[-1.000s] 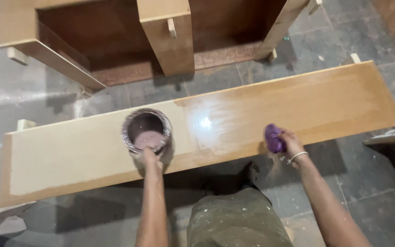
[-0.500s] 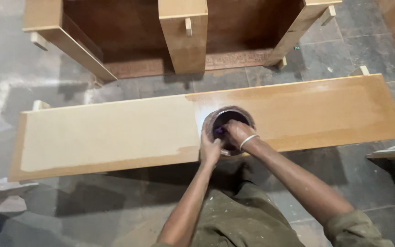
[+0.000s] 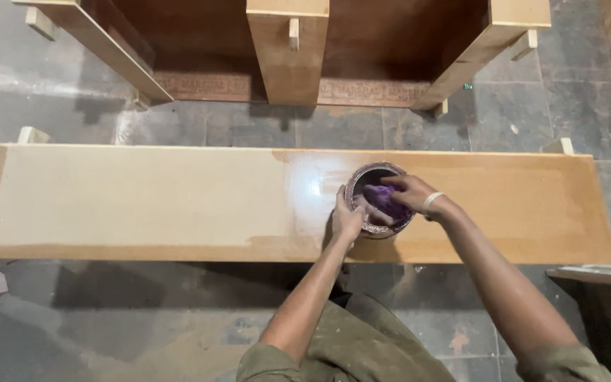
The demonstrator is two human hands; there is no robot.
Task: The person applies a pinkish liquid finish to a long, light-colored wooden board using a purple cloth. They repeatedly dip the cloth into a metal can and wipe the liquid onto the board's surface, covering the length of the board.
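On the long board [image 3: 143, 198], over grey floor [image 3: 518, 120], hands steady a tin [image 3: 362, 177].

Grey stone-tiled floor [image 3: 362, 131], stained and dusty, brown wooden cabinet frame [image 3: 288, 49] lying behind

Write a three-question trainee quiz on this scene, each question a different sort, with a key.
1. True or false: the left hand grips the can.
2. The right hand presses into the can a: A) brush B) purple rag C) roller
3. Fill in: the board looks darker and coated on its ____ part.

Key: 1 true; 2 B; 3 right
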